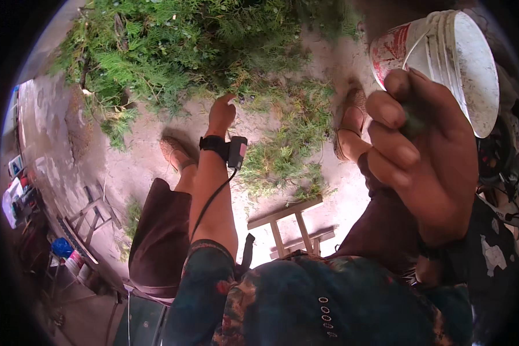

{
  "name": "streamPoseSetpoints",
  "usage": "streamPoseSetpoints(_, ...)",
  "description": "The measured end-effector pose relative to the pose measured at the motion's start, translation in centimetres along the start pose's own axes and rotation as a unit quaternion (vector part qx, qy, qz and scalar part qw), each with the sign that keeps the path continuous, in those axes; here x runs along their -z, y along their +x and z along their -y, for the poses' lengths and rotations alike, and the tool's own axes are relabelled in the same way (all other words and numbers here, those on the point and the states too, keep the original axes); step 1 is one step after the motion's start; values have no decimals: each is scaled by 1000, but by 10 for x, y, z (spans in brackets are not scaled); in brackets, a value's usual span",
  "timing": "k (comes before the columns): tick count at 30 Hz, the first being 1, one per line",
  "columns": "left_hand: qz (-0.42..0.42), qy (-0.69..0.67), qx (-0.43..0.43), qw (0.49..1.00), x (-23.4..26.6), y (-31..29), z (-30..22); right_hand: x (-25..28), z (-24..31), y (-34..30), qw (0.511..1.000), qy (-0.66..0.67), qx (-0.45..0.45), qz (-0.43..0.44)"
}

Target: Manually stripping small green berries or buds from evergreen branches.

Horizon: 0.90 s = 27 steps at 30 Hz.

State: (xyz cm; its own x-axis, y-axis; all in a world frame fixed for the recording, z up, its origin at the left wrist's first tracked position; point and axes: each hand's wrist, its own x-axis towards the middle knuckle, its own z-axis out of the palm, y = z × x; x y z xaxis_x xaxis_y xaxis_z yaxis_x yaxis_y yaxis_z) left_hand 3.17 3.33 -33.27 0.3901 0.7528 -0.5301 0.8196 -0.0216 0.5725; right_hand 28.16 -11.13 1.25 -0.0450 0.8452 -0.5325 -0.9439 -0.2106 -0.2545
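Progress, judged from the present layout, appears partial: a large heap of cut green branches (202, 40) lies on the bare earth ahead of the seated person, and a smaller scatter of sprigs (288, 155) sits between the 2 sandalled feet, so much material seems still unworked. Left hand (221, 115) reaches down and forward to the near edge of the heap, fingers drawn together at the foliage; whether they pinch a twig or only touch it cannot be told at this size. A black wrist strap with a small device (230, 149) sits on that forearm, and a cable runs from it back toward the sleeve. Right hand (427, 155) is raised close to the camera, fingers curled inward around a small dark greenish item (414, 122), largely hidden by the fingers, so its kind is uncertain. That hand is held just before the mouth of a white plastic bucket (444, 57), whose opening faces right; contact between hand and bucket cannot be confirmed, and the bucket's contents are not visible. A low wooden stool (294, 228) stands between the knees. Assorted clutter, including a blue container, lies at the left edge.
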Motion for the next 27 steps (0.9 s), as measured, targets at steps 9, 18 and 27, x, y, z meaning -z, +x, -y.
streamPoseSetpoints(9, -327, -11, 3, 945, -43, 27, 58, -8, 20, 3, 997, -41, -30, -54)
streamPoseSetpoints(18, -381, -2, 145, 913, -35, 32, 29, -11, 22, 1, 990, -96, -47, -95)
streamPoseSetpoints(27, -195, -80, 95, 973, -14, 41, 71, -16, 21, 0, 990, -103, -64, -68)
